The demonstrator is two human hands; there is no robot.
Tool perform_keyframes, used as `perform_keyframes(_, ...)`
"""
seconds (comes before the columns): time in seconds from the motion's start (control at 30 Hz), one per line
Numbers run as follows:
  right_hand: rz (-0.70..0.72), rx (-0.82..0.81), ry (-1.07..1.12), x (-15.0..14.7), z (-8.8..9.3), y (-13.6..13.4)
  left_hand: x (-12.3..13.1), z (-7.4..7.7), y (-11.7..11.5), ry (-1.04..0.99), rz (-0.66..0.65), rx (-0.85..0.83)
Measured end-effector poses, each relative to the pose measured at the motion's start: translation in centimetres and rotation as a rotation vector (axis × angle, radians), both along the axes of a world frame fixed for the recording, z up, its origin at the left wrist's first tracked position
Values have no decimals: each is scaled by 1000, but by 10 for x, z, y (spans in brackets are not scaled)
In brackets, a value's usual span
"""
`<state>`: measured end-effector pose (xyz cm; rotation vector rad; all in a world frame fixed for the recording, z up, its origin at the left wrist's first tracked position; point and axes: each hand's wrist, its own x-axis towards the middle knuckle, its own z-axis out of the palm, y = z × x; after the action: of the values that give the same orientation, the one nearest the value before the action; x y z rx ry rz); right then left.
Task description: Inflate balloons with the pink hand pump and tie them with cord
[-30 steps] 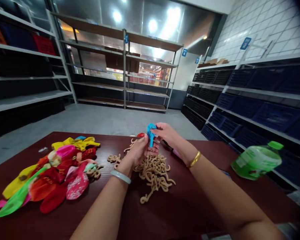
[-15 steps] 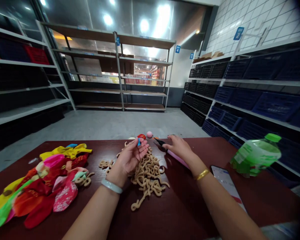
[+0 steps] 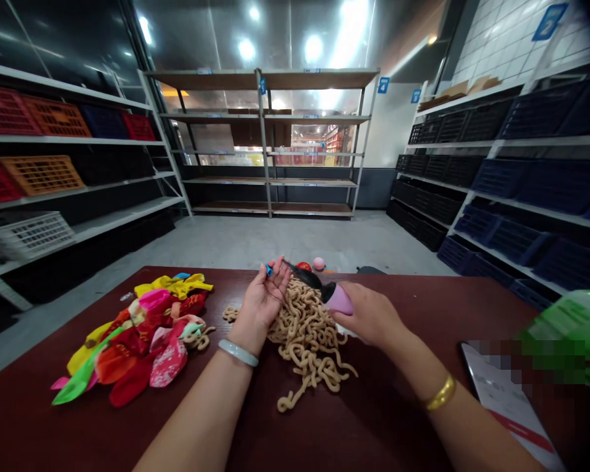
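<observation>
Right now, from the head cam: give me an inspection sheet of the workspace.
Surface: dark red table, glossy.
Job's things: blue balloon piece; pink-and-black pump, nozzle pointing towards the balloon piece.
Clutter: beige curly cord pile; coloured balloon heap; phone; green bottle, blurred; red ball; pink ball.
Grippers: left hand pinches the blue piece; right hand grips the pump.
Cables: nothing seen.
Surroundings: shelving racks with crates; grey floor.
</observation>
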<state>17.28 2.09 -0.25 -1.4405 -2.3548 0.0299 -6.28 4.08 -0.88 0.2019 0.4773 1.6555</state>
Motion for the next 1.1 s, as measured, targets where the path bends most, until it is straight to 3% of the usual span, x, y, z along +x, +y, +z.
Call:
perform_keyframes(0.1,62,-19,-5,-12,-3,-10,2,-2,2,18,18,30)
perform_keyframes(0.4,46,-15,7,-13,-9,-11,14,0,-4,149,11,96)
perform_keyframes(0.57,47,-53,56,-15,-7,-13,21,-1,-8,298,58,165)
perform_keyframes(0.87,88,-175,198,-12,-6,-11,38,5,-19,377,-13,170)
perform_keyframes(1.1,109,-198,253,-12,0,-12,34,8,-21,501,15,200)
